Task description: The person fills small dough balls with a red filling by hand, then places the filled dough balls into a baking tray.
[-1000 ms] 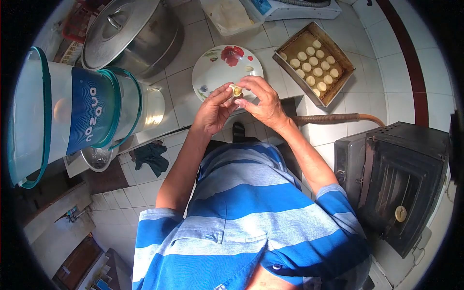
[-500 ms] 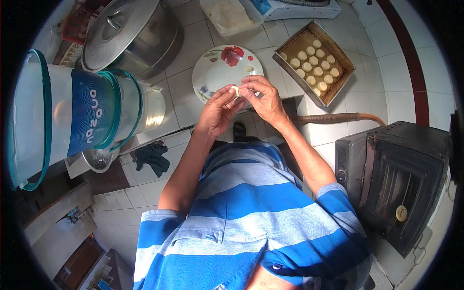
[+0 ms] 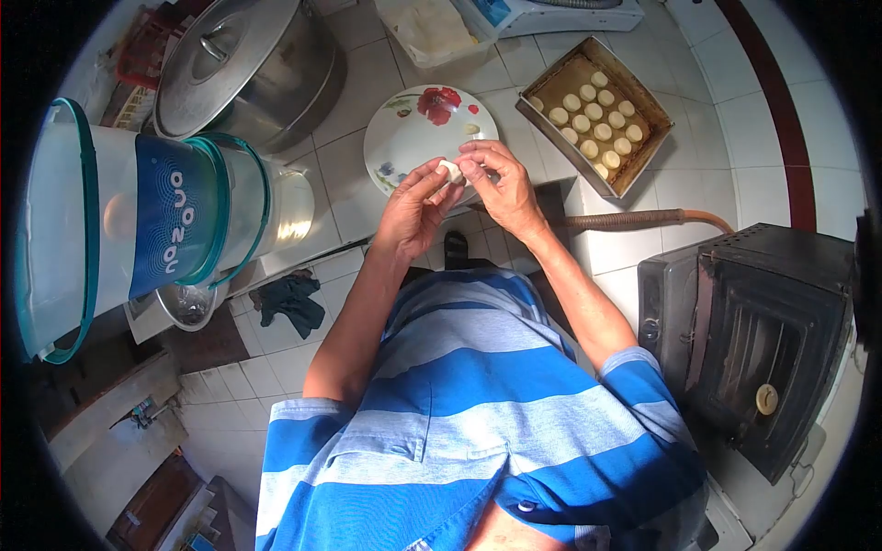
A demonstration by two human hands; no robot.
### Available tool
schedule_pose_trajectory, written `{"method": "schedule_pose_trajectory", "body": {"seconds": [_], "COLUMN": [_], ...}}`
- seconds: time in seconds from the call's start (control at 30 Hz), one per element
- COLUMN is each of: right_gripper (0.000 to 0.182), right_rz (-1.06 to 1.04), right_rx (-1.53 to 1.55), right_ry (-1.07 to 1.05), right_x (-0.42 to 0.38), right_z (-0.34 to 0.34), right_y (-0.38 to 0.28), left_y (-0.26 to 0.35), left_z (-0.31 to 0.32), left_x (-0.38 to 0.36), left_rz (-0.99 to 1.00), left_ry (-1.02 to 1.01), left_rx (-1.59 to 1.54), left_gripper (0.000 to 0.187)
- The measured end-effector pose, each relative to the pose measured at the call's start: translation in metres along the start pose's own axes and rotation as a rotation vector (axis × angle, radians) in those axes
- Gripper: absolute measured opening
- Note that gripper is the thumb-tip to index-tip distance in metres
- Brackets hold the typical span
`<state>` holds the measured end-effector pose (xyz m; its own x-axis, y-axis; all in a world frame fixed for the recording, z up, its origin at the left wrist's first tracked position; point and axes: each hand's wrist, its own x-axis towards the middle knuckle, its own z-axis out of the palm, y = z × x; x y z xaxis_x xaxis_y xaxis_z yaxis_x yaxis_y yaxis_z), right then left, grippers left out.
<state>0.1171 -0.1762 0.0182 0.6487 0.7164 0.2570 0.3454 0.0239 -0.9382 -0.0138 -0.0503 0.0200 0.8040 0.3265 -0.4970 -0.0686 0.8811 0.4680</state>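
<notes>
A small pale piece of dough (image 3: 451, 172) is pinched between my two hands, over the near edge of a white plate with red flowers (image 3: 395, 138). My left hand (image 3: 415, 207) holds it from the left with thumb and fingers. From the other side, the thumb and fingers of my right hand (image 3: 503, 191) press on it. A small pale bit lies on the plate near its right edge. To the right stands a square metal baking tin (image 3: 661, 145) with rows of round pale dough pieces (image 3: 595, 112) inside.
A large lidded steel pot (image 3: 248, 73) and a clear bucket with teal rims (image 3: 110, 211) stand on the left. A plastic tub (image 3: 432, 37) sits behind the plate. At right is a dark oven (image 3: 763, 340) near a brown hose (image 3: 634, 221).
The dough between my fingers now shows more of its surface and looks rounder. My fingers have shifted slightly around it; both hands stay above the plate's near edge.
</notes>
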Motion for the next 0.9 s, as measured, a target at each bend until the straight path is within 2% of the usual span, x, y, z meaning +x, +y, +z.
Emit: {"method": "schedule_pose_trajectory", "body": {"seconds": [0.17,0.27,0.33,0.37,0.43,0.47,0.53,0.67,0.73,0.8,0.9], "right_gripper": [0.013,0.017,0.021,0.021,0.025,0.025,0.024,0.024,0.024,0.024,0.022], "right_rz": [-0.044,0.010,-0.164,-0.163,-0.417,-0.417,-0.543,-0.403,-0.259,-0.223,-0.182], "right_rx": [-0.061,0.013,-0.170,-0.169,-0.406,-0.409,-0.517,-0.348,-0.251,-0.228,-0.177], "right_ry": [-0.025,-0.034,-0.023,-0.025,-0.096,-0.094,-0.053,-0.011,0.024,0.002,-0.016], "right_x": [0.001,0.003,0.004,0.004,0.005,0.005,0.004,0.001,0.003,0.002,0.001], "right_z": [-0.005,-0.005,-0.010,-0.012,-0.018,-0.020,-0.021,-0.016,-0.016,-0.015,-0.011], "right_y": [-0.004,-0.004,-0.019,-0.018,-0.015,-0.014,-0.008,-0.009,-0.022,-0.011,0.000], "left_y": [0.000,0.003,0.006,0.007,0.007,0.006,0.006,0.006,0.005,0.006,0.005], "left_z": [0.001,0.003,0.003,0.003,0.005,0.007,0.008,0.008,0.008,0.011,0.019], "left_x": [-0.001,-0.003,-0.005,-0.006,-0.006,-0.007,-0.006,-0.006,-0.005,-0.003,-0.006], "left_rz": [0.008,0.005,0.007,0.004,-0.003,0.010,0.026,-0.001,-0.008,0.001,0.026], "left_ry": [-0.029,-0.025,-0.028,-0.025,-0.027,-0.022,-0.016,-0.024,-0.036,-0.106,-0.041], "left_rx": [0.021,0.016,0.004,0.003,0.002,0.011,0.021,0.014,0.024,0.010,0.160], "left_gripper": [0.031,0.033,0.034,0.035,0.035,0.035,0.035,0.034,0.034,0.033,0.033]}}
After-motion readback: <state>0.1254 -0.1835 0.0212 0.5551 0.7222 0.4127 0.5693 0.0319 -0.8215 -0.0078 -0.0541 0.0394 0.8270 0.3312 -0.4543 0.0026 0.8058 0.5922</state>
